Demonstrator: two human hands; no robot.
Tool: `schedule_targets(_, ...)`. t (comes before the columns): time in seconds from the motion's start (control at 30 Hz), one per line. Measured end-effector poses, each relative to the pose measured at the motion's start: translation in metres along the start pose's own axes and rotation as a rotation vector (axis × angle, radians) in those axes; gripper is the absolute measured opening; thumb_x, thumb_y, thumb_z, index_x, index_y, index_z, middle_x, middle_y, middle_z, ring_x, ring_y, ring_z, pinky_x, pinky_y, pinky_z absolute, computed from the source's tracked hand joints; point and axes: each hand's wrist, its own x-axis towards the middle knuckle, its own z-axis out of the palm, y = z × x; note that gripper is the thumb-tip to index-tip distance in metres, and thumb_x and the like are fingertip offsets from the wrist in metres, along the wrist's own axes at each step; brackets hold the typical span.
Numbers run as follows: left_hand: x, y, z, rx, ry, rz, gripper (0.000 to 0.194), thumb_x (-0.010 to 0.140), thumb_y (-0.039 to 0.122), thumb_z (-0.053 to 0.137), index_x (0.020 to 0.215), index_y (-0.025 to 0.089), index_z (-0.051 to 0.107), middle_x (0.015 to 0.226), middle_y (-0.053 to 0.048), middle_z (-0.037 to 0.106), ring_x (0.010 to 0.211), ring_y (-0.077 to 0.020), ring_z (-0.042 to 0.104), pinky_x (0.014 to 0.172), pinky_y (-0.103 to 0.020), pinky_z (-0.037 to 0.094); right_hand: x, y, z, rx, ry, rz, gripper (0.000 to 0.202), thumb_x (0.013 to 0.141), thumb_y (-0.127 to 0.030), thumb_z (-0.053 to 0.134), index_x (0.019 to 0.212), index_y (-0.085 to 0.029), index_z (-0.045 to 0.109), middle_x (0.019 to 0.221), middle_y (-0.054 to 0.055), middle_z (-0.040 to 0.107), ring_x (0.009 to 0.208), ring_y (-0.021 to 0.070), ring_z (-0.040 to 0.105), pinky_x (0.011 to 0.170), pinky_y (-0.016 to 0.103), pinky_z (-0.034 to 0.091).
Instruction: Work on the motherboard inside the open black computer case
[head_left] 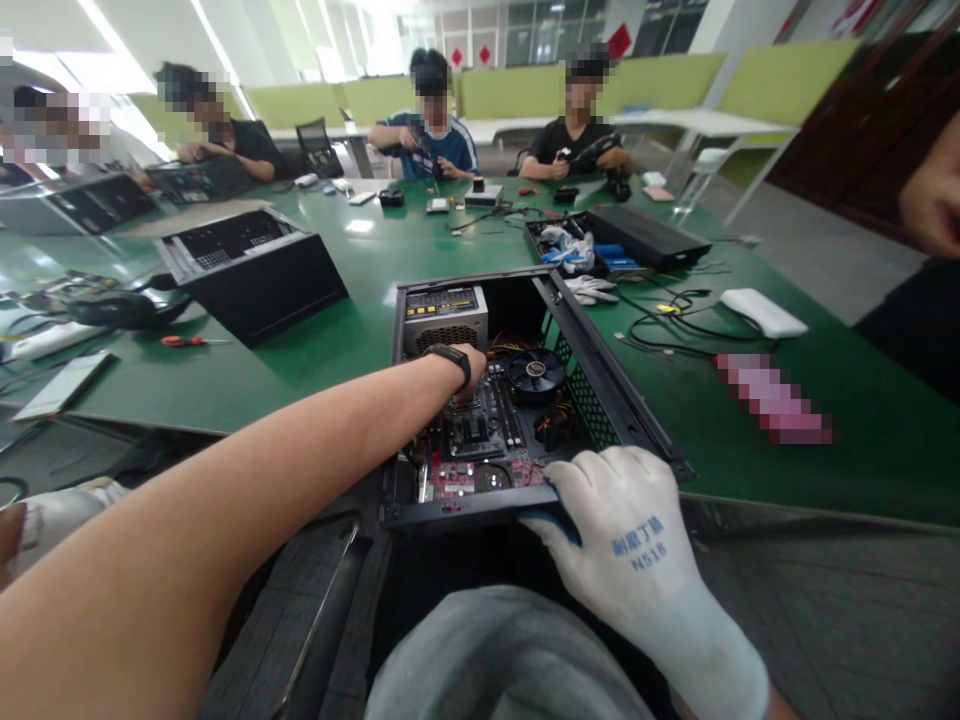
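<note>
Black metal case (487,503): lies open side up on the green bench (862,470), before the person; near end juts past the bench edge.
Left hand (474,368): bare, black wristband (453,355) on; down inside the case, just beside the power supply (446,315). Fingers hidden; cannot tell how far open, or whether anything is held.
Right hand (619,520): white-gloved, curled closed about the case's near rim, fingers over the top, thumb lower on the outside.
Reach, judged: calls for light fingertips over the motherboard (476,430), no sideways leaning on its slots; wristband best clear of the cables.
Brace, judged: the overhanging end could dip if pressed, so the gloved hand does better holding the rim level than bearing down.
Count inside: one power supply, one motherboard, one fan (536,370), one red circuit board (454,477) by the near rim.
Count on left of bench: one orange-handled screwdriver (182,341), one black-sided case (262,290) nearest.
Count on right: one white box (763,313), one pink packet (772,398), blurred.
Count of co-workers: four across the bench; part of another at the right edge.
</note>
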Motion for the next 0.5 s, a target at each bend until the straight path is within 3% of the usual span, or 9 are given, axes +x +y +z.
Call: schedule_targets(0.5, 0.014, -0.004, 0.006, 0.002, -0.013, -0.002, 0.06, 0.054, 0.027, 0.093, 0.112, 0.017, 0.079, 0.112, -0.015, 0.076, 0.105, -0.0302, 0.071, 0.091, -0.033, 0.057, 0.0, 0.0, -0.001, -0.004, -0.011, 0.005, 0.029, 0.079, -0.044, 0.076, 0.092, -0.02, 0.065, 0.079, 0.004, 0.061, 0.077, 0.0237, 0.048, 0.077, 0.039, 0.027)
